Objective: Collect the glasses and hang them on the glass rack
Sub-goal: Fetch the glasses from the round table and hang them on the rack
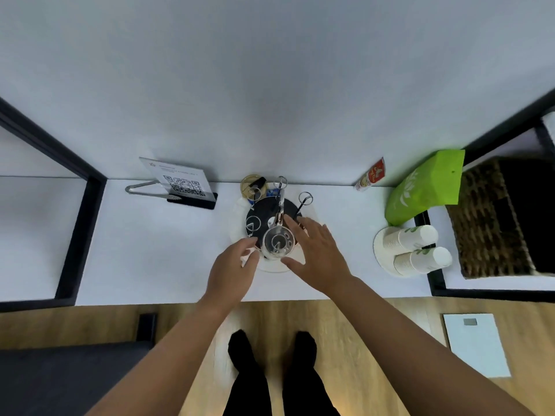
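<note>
A glass rack with a round black base and thin metal arms ending in rings stands on a white round tray on the counter. A clear glass hangs upside down on its near arm, seen from above. My left hand is just left of that glass, fingers loosely spread near its rim. My right hand is spread wide to the right of the glass, thumb below it and fingers reaching toward the rack's centre post. Neither hand grips anything. Another glass seems to hang at the rack's left.
A QR sign and metal tongs sit at the back left. A lidded jar stands behind the rack. Paper cup stacks lie on a plate at right, beside a green bag and a wicker basket.
</note>
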`<state>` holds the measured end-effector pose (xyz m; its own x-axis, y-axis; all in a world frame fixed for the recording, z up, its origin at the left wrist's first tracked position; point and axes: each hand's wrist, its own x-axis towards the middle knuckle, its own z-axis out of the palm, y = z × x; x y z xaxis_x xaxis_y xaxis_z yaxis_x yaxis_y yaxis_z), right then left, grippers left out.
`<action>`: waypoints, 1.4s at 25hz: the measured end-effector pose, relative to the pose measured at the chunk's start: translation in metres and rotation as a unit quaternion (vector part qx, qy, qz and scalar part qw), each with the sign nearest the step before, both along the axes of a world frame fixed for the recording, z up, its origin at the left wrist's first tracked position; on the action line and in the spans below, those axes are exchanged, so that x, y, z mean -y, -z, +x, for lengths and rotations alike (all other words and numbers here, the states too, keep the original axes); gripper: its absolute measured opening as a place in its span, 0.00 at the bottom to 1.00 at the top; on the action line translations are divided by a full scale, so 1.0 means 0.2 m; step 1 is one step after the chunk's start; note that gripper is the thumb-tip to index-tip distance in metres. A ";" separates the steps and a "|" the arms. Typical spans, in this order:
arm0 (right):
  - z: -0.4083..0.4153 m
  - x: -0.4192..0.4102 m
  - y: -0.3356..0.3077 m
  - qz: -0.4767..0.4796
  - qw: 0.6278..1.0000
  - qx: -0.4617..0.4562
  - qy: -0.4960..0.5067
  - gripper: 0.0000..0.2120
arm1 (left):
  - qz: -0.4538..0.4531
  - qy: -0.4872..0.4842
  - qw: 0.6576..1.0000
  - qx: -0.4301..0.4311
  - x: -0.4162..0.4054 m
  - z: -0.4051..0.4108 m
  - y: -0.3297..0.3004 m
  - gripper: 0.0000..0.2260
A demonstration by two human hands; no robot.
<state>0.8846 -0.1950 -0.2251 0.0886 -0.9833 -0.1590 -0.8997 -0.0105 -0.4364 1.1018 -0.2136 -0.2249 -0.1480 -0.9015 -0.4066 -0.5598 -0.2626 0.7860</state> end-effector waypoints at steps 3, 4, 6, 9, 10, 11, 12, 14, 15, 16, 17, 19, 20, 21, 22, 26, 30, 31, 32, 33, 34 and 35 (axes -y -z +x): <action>-0.10 -0.02 -0.18 0.001 0.999 0.038 0.036 0.41 | -0.056 0.061 0.996 0.013 0.14 -0.02 -0.21 0.12; -0.13 -0.03 -0.26 0.000 0.997 0.052 0.055 0.41 | -0.066 0.085 0.994 0.015 0.19 -0.05 -0.29 0.13; -0.20 -0.03 -0.42 -0.013 0.994 0.067 0.081 0.41 | -0.086 0.130 0.988 0.009 0.28 -0.11 -0.46 0.14; -0.30 -0.07 -0.68 -0.064 0.988 0.088 0.111 0.40 | -0.138 0.193 0.971 -0.015 0.33 -0.25 -0.72 0.18; -0.33 -0.09 -0.78 -0.085 0.984 0.098 0.121 0.39 | -0.161 0.212 0.964 -0.021 0.33 -0.31 -0.81 0.20; -0.36 -0.12 -0.87 -0.105 0.980 0.107 0.129 0.39 | -0.182 0.228 0.956 -0.028 0.31 -0.38 -0.89 0.21; -0.40 -0.15 -0.95 -0.122 0.976 0.116 0.139 0.38 | -0.201 0.242 0.948 -0.038 0.27 -0.44 -0.98 0.23; -0.47 -0.22 -1.11 -0.139 0.968 0.129 0.163 0.37 | -0.229 0.268 0.934 -0.062 0.19 -0.58 -1.13 0.24; -0.51 -0.26 -1.18 -0.144 0.965 0.135 0.173 0.37 | -0.241 0.276 0.927 -0.075 0.15 -0.64 -1.20 0.23; -0.56 -0.31 -1.26 -0.154 0.960 0.142 0.185 0.36 | -0.255 0.285 0.920 -0.086 0.10 -0.71 -1.28 0.23; -0.61 -0.38 -1.34 -0.163 0.955 0.152 0.195 0.36 | -0.270 0.293 0.912 -0.096 0.05 -0.77 -1.35 0.23; -0.74 -0.54 -1.50 -0.184 0.944 0.171 0.214 0.34 | -0.298 0.310 0.895 -0.116 -0.08 -0.91 -1.51 0.22; -0.80 -0.63 -1.58 -0.199 0.938 0.175 0.222 0.34 | -0.309 0.318 0.887 -0.128 -0.15 -0.98 -1.57 0.22; -0.87 -0.74 -1.64 -0.213 0.933 0.176 0.229 0.33 | -0.320 0.325 0.879 -0.139 -0.23 -1.05 -1.64 0.22; -0.93 -0.84 -1.70 -0.223 0.929 0.178 0.238 0.33 | -0.327 0.330 0.873 -0.147 -0.30 -1.10 -1.68 0.22; -1.17 -1.34 -1.91 -0.263 0.906 0.176 0.281 0.32 | -0.345 0.365 0.849 -0.165 -0.63 -1.32 -1.84 0.21; -1.40 -1.92 -2.01 -0.290 0.872 0.167 0.356 0.33 | -0.351 0.427 0.811 -0.190 -0.98 -1.64 -1.94 0.22; -1.45 -2.03 -2.03 -0.295 0.866 0.160 0.371 0.33 | -0.352 0.443 0.800 -0.199 -1.06 -1.73 -1.96 0.23; -1.50 -2.14 -2.05 -0.299 0.859 0.153 0.387 0.32 | -0.349 0.458 0.790 -0.209 -1.13 -1.82 -1.98 0.25; -1.55 -2.27 -2.06 -0.304 0.848 0.145 0.408 0.31 | -0.344 0.475 0.780 -0.218 -1.23 -1.92 -2.01 0.26; -1.60 -2.39 -2.09 -0.307 0.839 0.138 0.427 0.31 | -0.339 0.490 0.771 -0.226 -1.32 -2.03 -2.04 0.27; -1.66 -2.50 -2.11 -0.310 0.831 0.131 0.443 0.30 | -0.336 0.503 0.762 -0.231 -1.40 -2.13 -2.07 0.27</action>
<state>0.5530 0.3051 0.1977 -0.7625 -0.5666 0.3124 -0.5483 0.3095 -0.7769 0.6758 0.0666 0.1888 -0.8891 -0.2180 0.4024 0.1663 0.6653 0.7278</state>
